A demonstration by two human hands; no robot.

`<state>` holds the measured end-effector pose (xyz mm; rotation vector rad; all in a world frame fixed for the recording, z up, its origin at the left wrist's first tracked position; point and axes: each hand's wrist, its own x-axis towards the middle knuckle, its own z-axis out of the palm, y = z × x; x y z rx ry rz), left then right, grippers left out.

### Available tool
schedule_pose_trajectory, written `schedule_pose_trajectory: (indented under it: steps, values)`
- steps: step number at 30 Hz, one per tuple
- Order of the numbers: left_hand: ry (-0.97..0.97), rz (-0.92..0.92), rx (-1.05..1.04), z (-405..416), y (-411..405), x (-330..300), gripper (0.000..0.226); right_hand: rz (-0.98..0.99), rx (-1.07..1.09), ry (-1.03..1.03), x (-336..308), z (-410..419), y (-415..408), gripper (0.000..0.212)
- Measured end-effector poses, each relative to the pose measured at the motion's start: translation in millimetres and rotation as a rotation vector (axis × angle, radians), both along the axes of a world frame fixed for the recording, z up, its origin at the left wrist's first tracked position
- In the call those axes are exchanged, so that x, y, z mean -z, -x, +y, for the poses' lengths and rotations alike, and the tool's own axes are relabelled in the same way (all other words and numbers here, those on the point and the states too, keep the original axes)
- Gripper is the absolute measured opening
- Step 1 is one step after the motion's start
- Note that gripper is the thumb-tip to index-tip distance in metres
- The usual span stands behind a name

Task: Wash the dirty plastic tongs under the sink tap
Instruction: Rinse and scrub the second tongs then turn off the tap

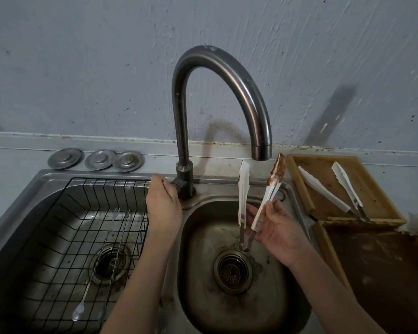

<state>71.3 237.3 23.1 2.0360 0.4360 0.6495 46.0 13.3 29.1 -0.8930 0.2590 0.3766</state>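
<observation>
My right hand (278, 233) holds a pair of white plastic tongs (243, 189) upright over the right sink basin (275, 297). Both tips point up toward the spout, and the right tip is smeared with brown sauce. The dark curved tap (227, 75) ends just above and between the tips; no water runs from it. My left hand (163, 203) is closed around the tap handle at the base of the tap.
A black wire rack (65, 213) sits in the left basin with a long spoon (82, 302) and forks in it. A second pair of white tongs (333, 189) lies on a wooden tray (297, 169) at the right. Three metal drain covers (64, 159) rest behind the sink.
</observation>
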Motion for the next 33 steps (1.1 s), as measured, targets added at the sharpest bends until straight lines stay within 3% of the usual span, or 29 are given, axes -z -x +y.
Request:
schedule_pose_trajectory:
  steps: [9,14,26,33]
  values:
    - [0.000,-0.021,0.008,0.7,-0.2,2.7,0.024,-0.015,-0.021,0.015,0.6,1.5,0.9,0.018]
    - [0.002,-0.028,0.005,0.3,-0.5,3.9,0.026,-0.010,-0.002,0.041,1.8,0.9,1.0,0.029]
    - [0.018,-0.054,0.007,-0.4,1.5,5.8,0.028,0.003,0.004,0.046,3.7,1.5,1.8,0.026]
    - [0.064,-0.067,0.018,1.2,4.1,7.9,0.027,-0.021,-0.030,0.068,2.6,4.3,2.1,0.014]
